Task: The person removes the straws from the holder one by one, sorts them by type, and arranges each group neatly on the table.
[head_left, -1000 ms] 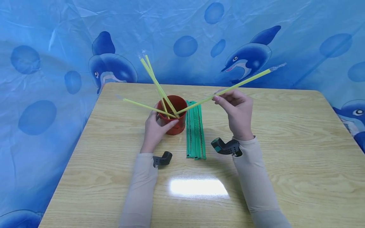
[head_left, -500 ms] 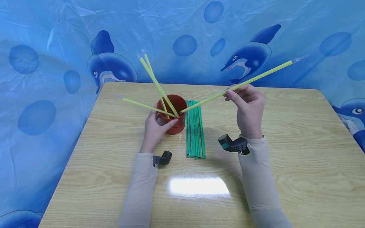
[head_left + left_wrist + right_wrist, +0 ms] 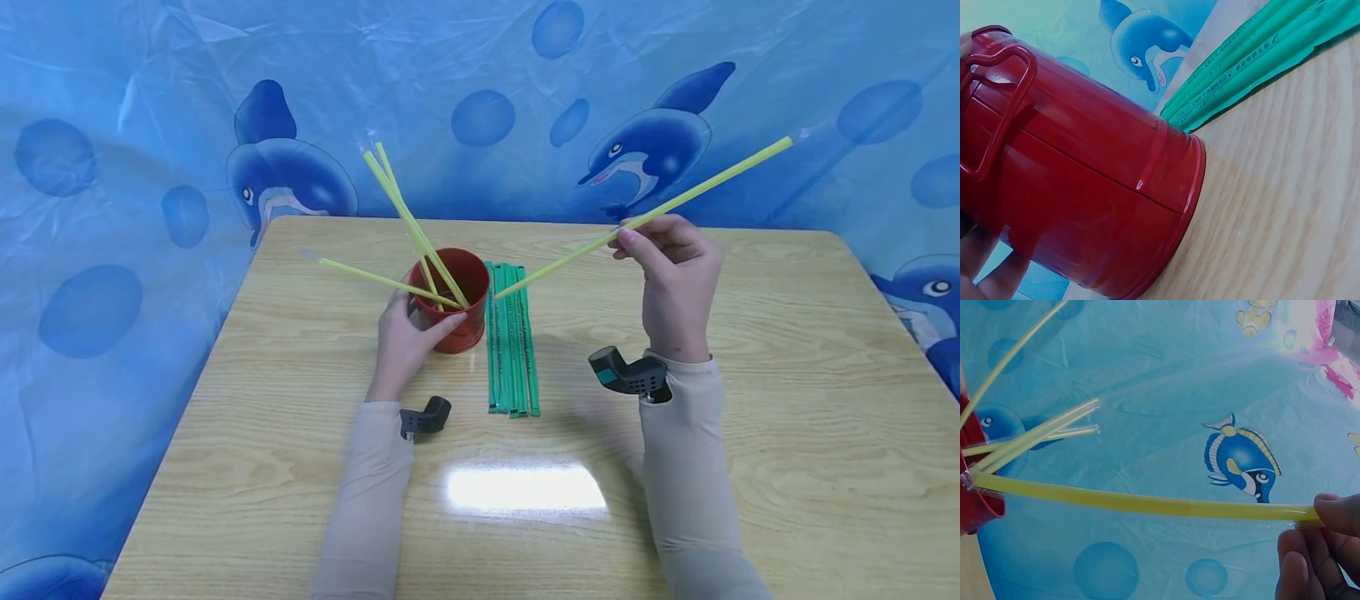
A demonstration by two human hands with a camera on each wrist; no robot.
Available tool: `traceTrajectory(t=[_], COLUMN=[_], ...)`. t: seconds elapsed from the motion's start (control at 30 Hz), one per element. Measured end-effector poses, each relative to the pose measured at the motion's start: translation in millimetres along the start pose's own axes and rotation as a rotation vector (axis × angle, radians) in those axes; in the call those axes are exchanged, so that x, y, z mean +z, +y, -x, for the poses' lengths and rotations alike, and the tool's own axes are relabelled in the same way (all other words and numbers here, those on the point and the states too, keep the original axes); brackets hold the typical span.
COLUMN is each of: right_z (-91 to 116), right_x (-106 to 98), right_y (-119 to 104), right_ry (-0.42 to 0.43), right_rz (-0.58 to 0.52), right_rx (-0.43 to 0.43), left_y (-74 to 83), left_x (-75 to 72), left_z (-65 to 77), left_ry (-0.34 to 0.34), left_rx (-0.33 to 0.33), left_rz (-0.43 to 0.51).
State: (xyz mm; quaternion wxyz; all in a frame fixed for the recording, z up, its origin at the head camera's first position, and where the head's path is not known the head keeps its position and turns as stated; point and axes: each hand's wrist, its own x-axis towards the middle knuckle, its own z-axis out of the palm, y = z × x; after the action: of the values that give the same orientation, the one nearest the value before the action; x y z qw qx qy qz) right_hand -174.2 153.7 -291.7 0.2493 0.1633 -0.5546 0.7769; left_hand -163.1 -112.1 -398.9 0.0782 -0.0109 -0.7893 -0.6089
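Observation:
My left hand (image 3: 401, 337) grips a red cup (image 3: 468, 335), thumb across its near side and fingers round its left. In the left wrist view the cup (image 3: 1097, 162) shows a loop handle and its base by the wood. Several yellow straws in clear wrappers stand in it: some straws (image 3: 415, 225) lean toward the back, another straw (image 3: 367, 272) leans low to the left. My right hand (image 3: 678, 275) pinches a wrapped yellow straw (image 3: 712, 181) partway along. It slants up to the right, its lower end just right of the cup's rim.
Beside the cup, several long green packets (image 3: 512, 358) lie side by side on the wooden table (image 3: 810, 400). A blue sheet (image 3: 420, 67) with dolphins hangs behind the table's far edge.
My right hand has moved right with its straw, and the straw's lower end has come out from over the cup to beside the rim. My left hand keeps its hold on the cup.

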Motion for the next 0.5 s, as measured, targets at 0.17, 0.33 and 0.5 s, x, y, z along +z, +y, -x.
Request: traceTrajectory(t=[0.17,0.33,0.5], right_z=[-3,-3,-4], right_x=[-4,-8,-18], right_y=[-2,-5,-9], right_ry=[-0.005,-0.024,-0.055], right_rz=[0.096,0.139,0.160], right_rx=[-0.013,0.064,0.107], left_y=[-0.9,-2.0,-2.9], left_x=[2.1,2.3,0.6], left_z=[-1.4,-1.2,-1.3], left_ry=[-0.005,-0.006,-0.009], left_rx=[0.009,0.019,0.005], left_rz=[0.039,0.056,0.048])
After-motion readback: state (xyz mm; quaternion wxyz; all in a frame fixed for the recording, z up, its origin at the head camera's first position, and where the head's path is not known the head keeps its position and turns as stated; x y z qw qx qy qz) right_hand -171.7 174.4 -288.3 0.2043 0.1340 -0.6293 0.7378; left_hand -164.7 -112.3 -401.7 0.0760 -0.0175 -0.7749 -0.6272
